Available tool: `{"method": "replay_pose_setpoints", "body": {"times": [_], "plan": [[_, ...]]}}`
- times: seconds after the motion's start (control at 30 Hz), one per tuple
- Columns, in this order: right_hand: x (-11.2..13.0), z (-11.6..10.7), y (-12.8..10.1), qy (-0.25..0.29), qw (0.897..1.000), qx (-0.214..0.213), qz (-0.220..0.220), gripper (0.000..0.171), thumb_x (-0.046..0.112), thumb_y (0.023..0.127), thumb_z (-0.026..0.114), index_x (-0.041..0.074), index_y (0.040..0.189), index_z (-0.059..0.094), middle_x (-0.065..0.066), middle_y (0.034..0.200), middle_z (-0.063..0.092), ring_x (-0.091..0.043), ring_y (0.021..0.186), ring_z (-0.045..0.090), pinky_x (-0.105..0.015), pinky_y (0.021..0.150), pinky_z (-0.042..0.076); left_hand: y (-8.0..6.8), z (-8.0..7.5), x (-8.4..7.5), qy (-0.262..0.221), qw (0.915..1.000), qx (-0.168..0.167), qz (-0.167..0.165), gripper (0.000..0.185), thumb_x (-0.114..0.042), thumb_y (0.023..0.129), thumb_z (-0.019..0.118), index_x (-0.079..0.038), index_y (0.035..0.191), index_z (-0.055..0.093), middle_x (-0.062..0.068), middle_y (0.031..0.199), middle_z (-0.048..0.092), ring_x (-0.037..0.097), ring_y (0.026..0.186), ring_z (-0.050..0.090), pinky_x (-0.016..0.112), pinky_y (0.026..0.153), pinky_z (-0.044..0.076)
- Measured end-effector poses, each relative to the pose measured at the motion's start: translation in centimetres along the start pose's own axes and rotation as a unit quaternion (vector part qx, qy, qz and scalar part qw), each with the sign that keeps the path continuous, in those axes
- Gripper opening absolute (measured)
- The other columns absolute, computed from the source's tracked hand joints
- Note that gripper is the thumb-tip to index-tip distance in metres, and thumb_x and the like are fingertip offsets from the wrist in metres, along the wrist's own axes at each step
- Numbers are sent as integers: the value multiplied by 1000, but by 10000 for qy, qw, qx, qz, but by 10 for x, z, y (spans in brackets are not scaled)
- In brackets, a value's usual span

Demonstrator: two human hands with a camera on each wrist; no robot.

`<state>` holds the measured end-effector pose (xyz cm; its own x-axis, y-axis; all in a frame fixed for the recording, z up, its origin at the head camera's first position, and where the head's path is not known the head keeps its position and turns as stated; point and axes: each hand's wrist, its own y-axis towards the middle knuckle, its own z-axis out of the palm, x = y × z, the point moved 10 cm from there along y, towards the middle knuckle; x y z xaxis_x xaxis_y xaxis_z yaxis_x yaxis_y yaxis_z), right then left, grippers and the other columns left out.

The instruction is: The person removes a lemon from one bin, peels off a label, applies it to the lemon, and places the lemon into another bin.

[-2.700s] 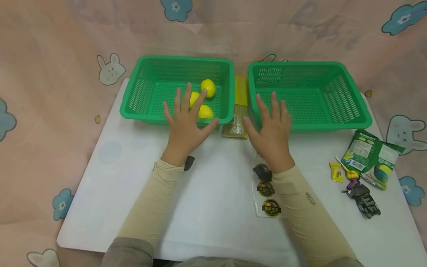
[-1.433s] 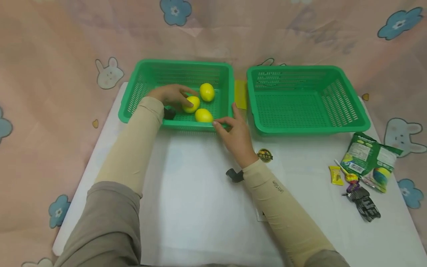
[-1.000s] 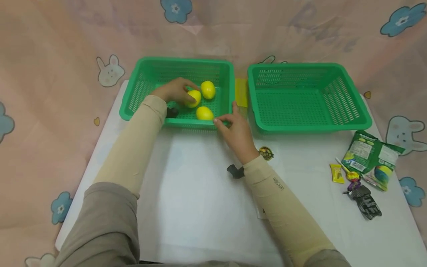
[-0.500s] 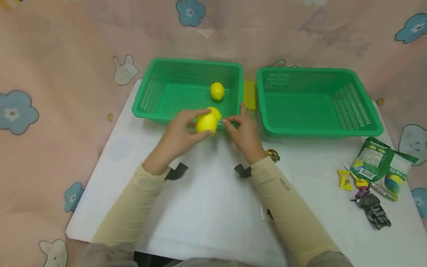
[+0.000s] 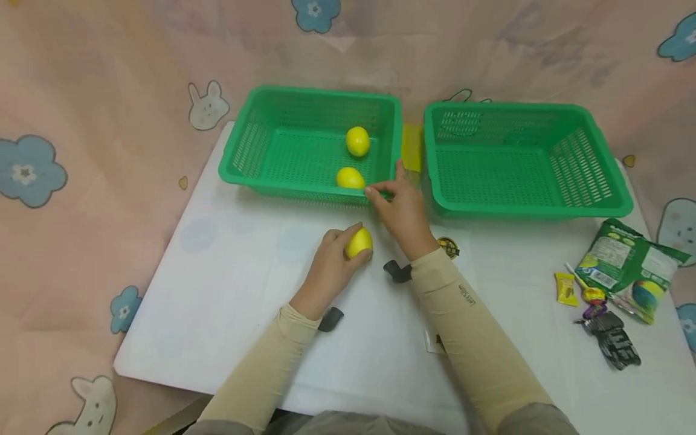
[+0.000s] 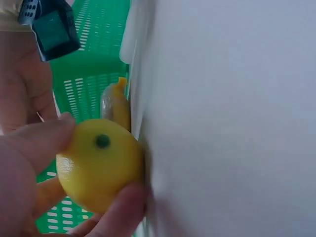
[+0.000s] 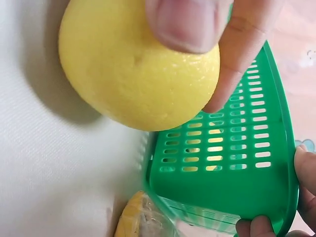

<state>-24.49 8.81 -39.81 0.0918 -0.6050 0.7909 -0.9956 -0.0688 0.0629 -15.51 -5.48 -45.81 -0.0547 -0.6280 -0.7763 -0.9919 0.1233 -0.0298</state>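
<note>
My left hand holds a yellow lemon down against the white board, in front of the left green basket. In the left wrist view, thumb and fingers curl round the lemon; it also fills the right wrist view. My right hand pinches the near right corner of that basket's rim. Two more lemons lie inside the basket. The right green basket holds nothing.
A yellow packet lies between the two baskets. A green snack bag, a yellow sweet, a lollipop and a black item sit at the board's right edge. A round sticker lies by my right wrist.
My left hand reached into the left basket, took one of three lemons and brought it out and down onto the board. My right hand moved to the basket's corner and stays there.
</note>
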Motion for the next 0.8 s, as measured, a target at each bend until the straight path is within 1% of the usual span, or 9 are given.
{"method": "replay_pose_setpoints", "body": {"times": [0.1,0.2,0.33,0.47,0.53,0.6,0.67,0.7,0.8], "plan": [[0,-4,0,-93,10000,0,13,32,33,103,74,6,119,80,-20,172,20,-45,153,29,-57,120,34,1,3,-3,81,9999,7,109,62,-33,100,78,-14,155,56,17,127,57,27,101,55,38,83,51],[0,-7,1,-320,9994,152,34,35,35,105,70,7,125,78,-18,173,19,-47,154,27,-61,121,30,3,5,-8,404,9988,79,261,62,-37,101,75,-15,156,55,17,129,56,30,110,52,40,86,49],[1,-27,-7,-468,9986,253,39,39,37,107,66,12,136,73,-14,171,30,-43,150,36,-60,118,35,6,3,-15,802,9957,-13,461,59,-39,102,74,-17,154,58,21,140,50,38,123,44,44,90,49],[-6,-63,-32,-82,9996,135,241,40,35,107,66,13,140,70,-10,155,54,-35,135,54,-53,106,48,1,-3,-25,867,9920,-533,744,54,-34,100,77,-15,149,62,22,150,42,41,131,37,49,99,46],[-16,-80,-48,14,9990,96,435,41,37,107,65,13,140,69,-10,145,63,-34,127,60,-51,101,52,-5,-6,-39,712,9859,-955,1174,48,-26,99,78,-11,143,66,21,148,46,41,130,41,52,101,43],[-27,-94,-65,-86,9977,81,661,43,40,108,63,13,142,68,-11,137,66,-35,122,63,-52,99,52,-13,-2,-55,469,9781,-1194,1642,39,-18,98,78,-8,135,69,19,141,53,39,125,47,50,100,43],[-39,-103,-79,-253,9964,88,804,46,41,108,62,12,143,67,-13,136,67,-36,121,64,-54,98,53,-18,8,-72,268,9754,-1092,1896,33,-12,98,77,-7,130,71,15,133,59,35,119,53,47,98,44],[-45,-107,-85,-333,9955,90,884,47,41,108,61,10,144,66,-15,137,67,-38,122,63,-55,100,52,-19,17,-80,211,9772,-896,1914,31,-12,99,75,-8,129,71,13,131,61,32,116,54,44,97,45],[-65,-112,-99,-497,9918,190,1159,49,39,109,59,8,148,61,-19,140,64,-41,126,61,-59,100,52,-10,52,-93,386,9873,-87,1540,36,-17,103,70,-12,138,67,8,133,62,27,114,54,37,96,46]]}}
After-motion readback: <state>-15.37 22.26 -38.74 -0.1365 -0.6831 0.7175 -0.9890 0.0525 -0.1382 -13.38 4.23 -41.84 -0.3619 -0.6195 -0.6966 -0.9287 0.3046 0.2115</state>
